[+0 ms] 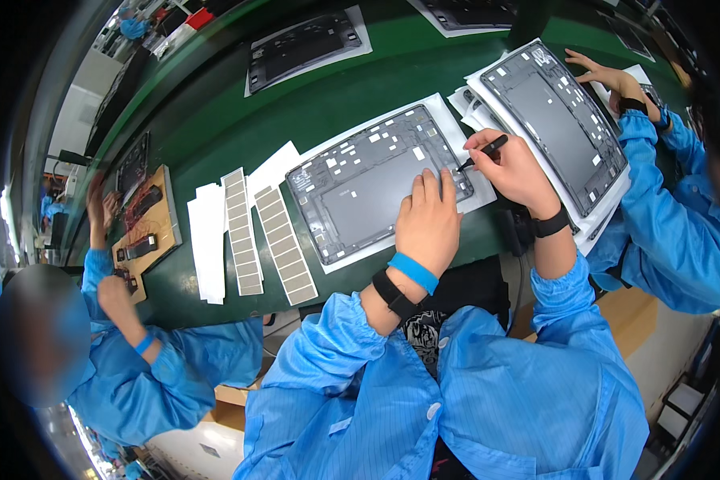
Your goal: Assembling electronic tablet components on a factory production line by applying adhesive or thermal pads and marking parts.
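A dark grey tablet back housing (pixel 362 210) with small white and metallic patches lies on white paper (pixel 488 192) in front of me. My left hand (pixel 429 228) rests flat on its right part, fingers stretched out and holding nothing. In my right hand (pixel 522 172) is a slim black pen-like tool (pixel 496 145), pinched between thumb and fingers. Its thin tip points down at the housing's right edge, close to my left fingertips. Whether the tip touches the surface I cannot tell.
Two strips of grey rectangular stickers (pixel 278 240) and white paper strips (pixel 208 244) lie left of the housing. Another housing (pixel 556 120) sits on stacked sheets at right. More housings (pixel 304 50) lie at the back. Co-workers in blue smocks (pixel 664 208) work on both sides.
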The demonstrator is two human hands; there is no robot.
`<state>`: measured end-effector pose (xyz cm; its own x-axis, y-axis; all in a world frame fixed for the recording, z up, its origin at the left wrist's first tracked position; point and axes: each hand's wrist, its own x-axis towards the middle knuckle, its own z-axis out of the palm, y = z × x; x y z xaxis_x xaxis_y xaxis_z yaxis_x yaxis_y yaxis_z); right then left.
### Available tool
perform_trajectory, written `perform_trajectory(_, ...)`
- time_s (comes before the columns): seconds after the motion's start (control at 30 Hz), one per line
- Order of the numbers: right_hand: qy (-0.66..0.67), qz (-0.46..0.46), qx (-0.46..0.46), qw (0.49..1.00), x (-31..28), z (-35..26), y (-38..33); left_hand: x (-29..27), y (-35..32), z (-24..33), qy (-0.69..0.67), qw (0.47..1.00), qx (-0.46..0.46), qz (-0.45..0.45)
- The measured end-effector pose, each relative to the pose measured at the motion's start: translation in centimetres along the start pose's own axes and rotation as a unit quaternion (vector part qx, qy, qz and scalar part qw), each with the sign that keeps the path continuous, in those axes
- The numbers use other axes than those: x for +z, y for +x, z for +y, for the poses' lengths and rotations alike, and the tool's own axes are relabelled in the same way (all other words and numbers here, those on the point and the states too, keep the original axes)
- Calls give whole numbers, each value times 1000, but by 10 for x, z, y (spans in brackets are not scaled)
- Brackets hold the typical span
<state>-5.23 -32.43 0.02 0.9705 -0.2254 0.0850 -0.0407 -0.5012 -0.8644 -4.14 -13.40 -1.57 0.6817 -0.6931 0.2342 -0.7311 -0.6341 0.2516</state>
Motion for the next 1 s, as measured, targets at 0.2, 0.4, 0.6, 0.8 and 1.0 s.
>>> perform_trajectory(0.2, -35, 3, -3, 999, -1, -1, -4, 8, 15, 13, 35, 999, -17, -9)
perform_trajectory(0.4, 1, 19, -67, 998, 1, -15, -9, 9, 10, 18, 180, 984, 12, -13)
perform_trajectory(0.6, -3, 76, -60, 995, 0, -7, -16, 11, 17, 25, 213, 975, 64, 13)
perform_trajectory(0.8, 127, 142, -18, 981, 6, -17, -45, -42, -5, 0, -6, 999, -43, 32)
perform_trajectory(1.0, -121, 76, -135, 980, 32, 19, -81, -57, -48, -99, 20, 923, -377, -70)
